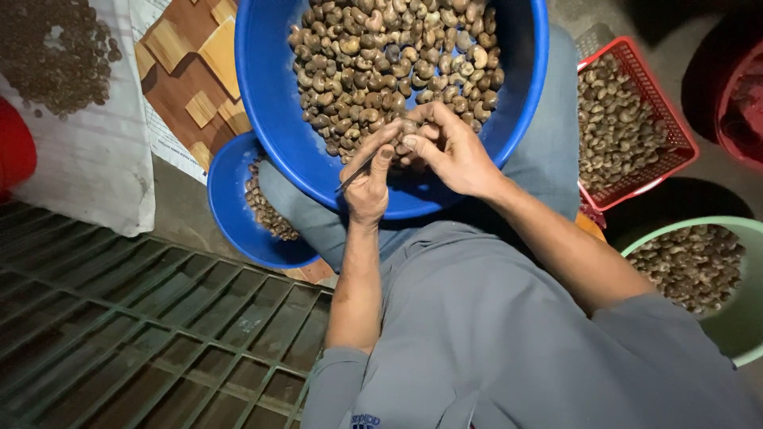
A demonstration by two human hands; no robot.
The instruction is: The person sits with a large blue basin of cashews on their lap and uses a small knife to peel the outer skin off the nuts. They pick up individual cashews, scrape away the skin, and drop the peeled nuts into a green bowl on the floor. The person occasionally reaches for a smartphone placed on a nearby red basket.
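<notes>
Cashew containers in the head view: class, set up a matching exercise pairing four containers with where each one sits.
Things:
1. Large blue basin
2. Small blue bowl
3. Red basket
4. Green tub

Places:
A. Low at the picture's right edge
B. On the person's lap, under both hands
C. Upper right, on the floor
D. Tucked beneath the big basin, on the picture's left

Pairs: 1-B, 2-D, 3-C, 4-A

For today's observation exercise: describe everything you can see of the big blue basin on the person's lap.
The big blue basin is round, smooth and glossy, plastic by its look, its far rim cut off by the picture's top edge. It rests on the person's grey-clad lap, part-filled with brown cashew nuts. The left hand and right hand meet over its near side.
</notes>
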